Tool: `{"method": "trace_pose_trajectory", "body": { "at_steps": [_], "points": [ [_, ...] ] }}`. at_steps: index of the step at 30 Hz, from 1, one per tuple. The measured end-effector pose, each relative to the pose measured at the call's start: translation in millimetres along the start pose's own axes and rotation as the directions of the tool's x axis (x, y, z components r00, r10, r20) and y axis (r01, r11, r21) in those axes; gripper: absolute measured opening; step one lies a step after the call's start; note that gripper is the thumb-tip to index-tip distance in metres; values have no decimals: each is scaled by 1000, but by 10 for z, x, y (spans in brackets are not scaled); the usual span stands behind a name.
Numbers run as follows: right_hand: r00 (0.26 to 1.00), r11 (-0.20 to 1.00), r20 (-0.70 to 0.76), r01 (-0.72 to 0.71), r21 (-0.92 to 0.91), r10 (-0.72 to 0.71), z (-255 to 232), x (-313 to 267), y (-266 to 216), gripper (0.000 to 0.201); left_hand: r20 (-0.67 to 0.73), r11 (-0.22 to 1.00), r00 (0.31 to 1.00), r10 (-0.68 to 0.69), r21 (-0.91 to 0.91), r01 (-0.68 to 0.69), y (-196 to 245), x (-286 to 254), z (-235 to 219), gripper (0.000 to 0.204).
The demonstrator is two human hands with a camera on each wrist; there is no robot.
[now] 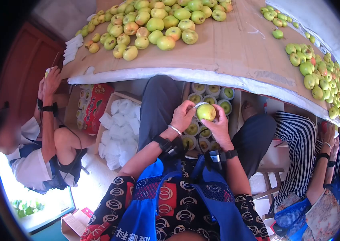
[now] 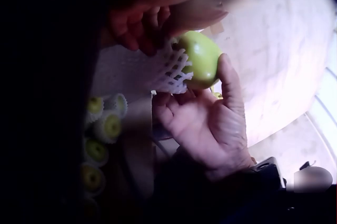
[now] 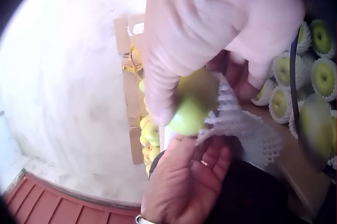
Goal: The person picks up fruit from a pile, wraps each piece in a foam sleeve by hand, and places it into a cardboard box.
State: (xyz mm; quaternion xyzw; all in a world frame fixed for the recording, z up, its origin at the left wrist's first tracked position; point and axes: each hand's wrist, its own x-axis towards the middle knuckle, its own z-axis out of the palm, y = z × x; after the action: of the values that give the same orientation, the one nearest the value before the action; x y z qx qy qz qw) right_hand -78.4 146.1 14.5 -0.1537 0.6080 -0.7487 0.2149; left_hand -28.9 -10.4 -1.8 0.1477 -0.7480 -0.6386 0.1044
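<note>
A green apple [image 1: 206, 112] is gripped by the right hand [image 1: 219, 126], its thumb and fingers around the fruit. From the other side the left hand [image 1: 182, 117] pinches a white foam net [image 1: 199, 105] at the apple's edge. In the left wrist view the net [image 2: 176, 74] covers one end of the apple [image 2: 202, 60], while the right hand [image 2: 208, 124] holds the fruit. The right wrist view has the net [image 3: 231, 111] spread open beside the apple [image 3: 190, 113], the left hand [image 3: 187, 182] below and the right hand [image 3: 216, 19] above.
Loose apples [image 1: 158, 24] lie on the cardboard-covered table [image 1: 234, 52]. Below its edge, netted apples [image 1: 192, 128] fill a box between the knees. A box of white foam nets [image 1: 119, 128] stands to the left, beside a red-printed carton [image 1: 97, 106]. People sit on both sides.
</note>
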Motion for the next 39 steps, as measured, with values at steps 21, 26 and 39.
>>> {"method": "trace_pose_trajectory", "body": {
  "at_steps": [21,26,39],
  "points": [
    [901,696,-126,226,-682,-416,57,20,-44,64,293,956,953,74,-292,15,-6,-34,35,20],
    [870,518,7,300,-801,-493,153,60,13,65,334,784,893,-303,-445,432,152,-105,44,29],
    [964,971,-157,191,-148,-213,2,-14,-10,24,202,731,974,-97,-650,208,189,-24,-14,52]
  ]
}}
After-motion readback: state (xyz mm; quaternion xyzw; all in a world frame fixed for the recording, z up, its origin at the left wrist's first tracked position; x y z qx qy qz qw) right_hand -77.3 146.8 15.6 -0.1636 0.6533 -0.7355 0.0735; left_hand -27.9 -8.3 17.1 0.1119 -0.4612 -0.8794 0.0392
